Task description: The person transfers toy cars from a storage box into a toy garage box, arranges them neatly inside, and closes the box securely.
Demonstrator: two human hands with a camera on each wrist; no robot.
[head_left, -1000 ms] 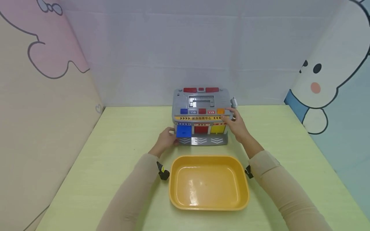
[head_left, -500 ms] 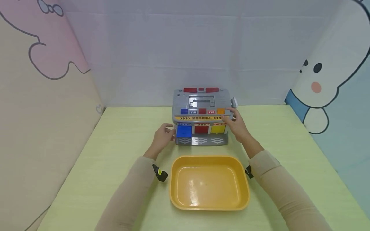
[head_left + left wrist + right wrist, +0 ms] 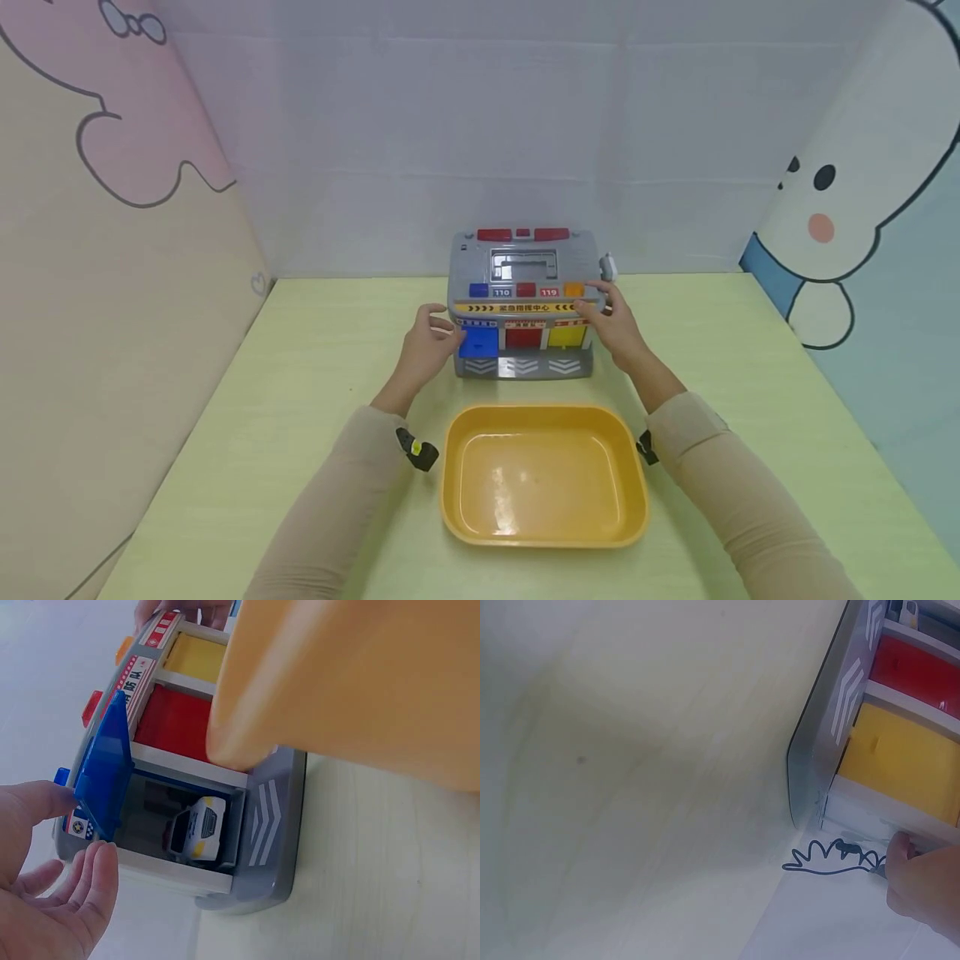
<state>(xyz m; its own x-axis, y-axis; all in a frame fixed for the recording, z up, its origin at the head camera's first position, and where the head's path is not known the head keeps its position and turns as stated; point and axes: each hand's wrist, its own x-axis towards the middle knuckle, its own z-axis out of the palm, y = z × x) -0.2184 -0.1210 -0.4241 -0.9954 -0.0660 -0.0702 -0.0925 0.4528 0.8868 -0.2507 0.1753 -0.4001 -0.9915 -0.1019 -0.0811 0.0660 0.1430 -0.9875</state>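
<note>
A grey toy garage (image 3: 525, 362) stands on the table with three coloured doors. Its blue door (image 3: 109, 769) is swung up, and inside that bay sits a small white toy car (image 3: 204, 829). The red door (image 3: 174, 724) and yellow door (image 3: 900, 757) hang down over their bays. My left hand (image 3: 423, 354) is at the blue door's left side, thumb at the door's edge, the other fingers relaxed and apart from it. With thumb and fingers, my right hand (image 3: 618, 333) holds the right front edge of the garage's roof.
An orange-yellow tray (image 3: 543, 533) lies in front of the garage, between my forearms; its wall fills much of the left wrist view. Behind the garage rises a pale cloth wall (image 3: 337, 208). A white part (image 3: 609, 267) sticks out at the garage's right side.
My left hand has left the garage's lower left corner and moved up to the blue door's left edge. The right hand and garage stay put.
</note>
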